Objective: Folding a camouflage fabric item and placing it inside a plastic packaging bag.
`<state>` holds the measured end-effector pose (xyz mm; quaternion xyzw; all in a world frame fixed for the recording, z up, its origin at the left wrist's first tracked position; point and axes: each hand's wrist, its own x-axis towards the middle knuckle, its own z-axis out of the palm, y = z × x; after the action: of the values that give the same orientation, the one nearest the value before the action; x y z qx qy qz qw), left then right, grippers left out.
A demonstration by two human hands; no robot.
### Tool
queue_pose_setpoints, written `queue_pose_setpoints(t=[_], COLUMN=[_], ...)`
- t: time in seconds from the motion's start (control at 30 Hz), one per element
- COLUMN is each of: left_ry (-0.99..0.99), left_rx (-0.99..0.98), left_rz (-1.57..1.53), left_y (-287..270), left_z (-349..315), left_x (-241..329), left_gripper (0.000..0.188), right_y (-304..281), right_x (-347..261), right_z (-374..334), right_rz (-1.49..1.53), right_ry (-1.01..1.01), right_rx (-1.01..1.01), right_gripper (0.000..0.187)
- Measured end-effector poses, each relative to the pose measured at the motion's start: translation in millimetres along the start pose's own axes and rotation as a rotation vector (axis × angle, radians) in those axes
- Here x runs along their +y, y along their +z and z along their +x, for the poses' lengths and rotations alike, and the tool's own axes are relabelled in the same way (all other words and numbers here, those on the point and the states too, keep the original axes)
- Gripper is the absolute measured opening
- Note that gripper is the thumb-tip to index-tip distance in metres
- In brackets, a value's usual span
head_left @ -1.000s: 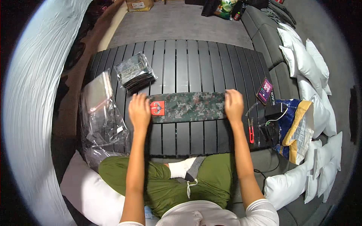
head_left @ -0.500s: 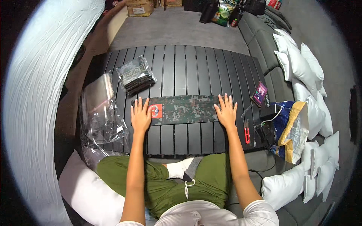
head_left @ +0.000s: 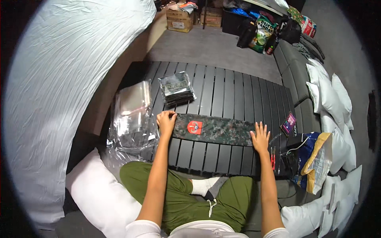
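A long, flat strip of camouflage cloth (head_left: 226, 131) lies across the slatted table, with an orange-red emblem patch (head_left: 195, 127) toward its left end. My left hand (head_left: 166, 122) is closed at the strip's far left corner, thumb and fingers pinching the edge. At the other end, my right hand (head_left: 260, 139) rests flat with fingers stretched out, touching the strip's right edge. Beyond the strip sits a stack of camouflage pieces in clear plastic packets (head_left: 176, 89). Nearest my left forearm is a pile of clear plastic bags (head_left: 133, 115).
The black slatted table (head_left: 206, 156) stands before my crossed legs. On its right are a red-handled cutter (head_left: 273, 159), a phone (head_left: 288, 123) and a blue-and-yellow bag (head_left: 309, 158). White pillows (head_left: 333, 103) line the grey sofa (head_left: 295, 73). A white sheet (head_left: 79, 79) hangs at left.
My left hand has gone from lying flat on the cloth to pinching its corner. The right hand stays spread at the other end. The whole view has shifted and tilted.
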<state>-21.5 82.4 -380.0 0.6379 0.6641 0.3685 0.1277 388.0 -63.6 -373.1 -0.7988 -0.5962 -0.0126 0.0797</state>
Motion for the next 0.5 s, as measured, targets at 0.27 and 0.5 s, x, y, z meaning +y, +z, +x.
queue_pose_setpoints(t=[0.27, 0.5], left_ry=[-0.025, 0.267], left_rx=[0.004, 0.176], left_rz=[0.067, 0.161], left_y=[-0.8, -10.0], left_z=[4.1, -0.7], left_x=[2.4, 10.8], left_gripper=[0.018, 0.017], right_y=[0.6, 4.4], right_x=[1.8, 12.3], right_z=[-0.1, 5.2], right_rz=[0.025, 0.29], right_ry=[0.02, 0.045], right_rx=[-0.021, 0.245], right_gripper=[0.057, 0.049])
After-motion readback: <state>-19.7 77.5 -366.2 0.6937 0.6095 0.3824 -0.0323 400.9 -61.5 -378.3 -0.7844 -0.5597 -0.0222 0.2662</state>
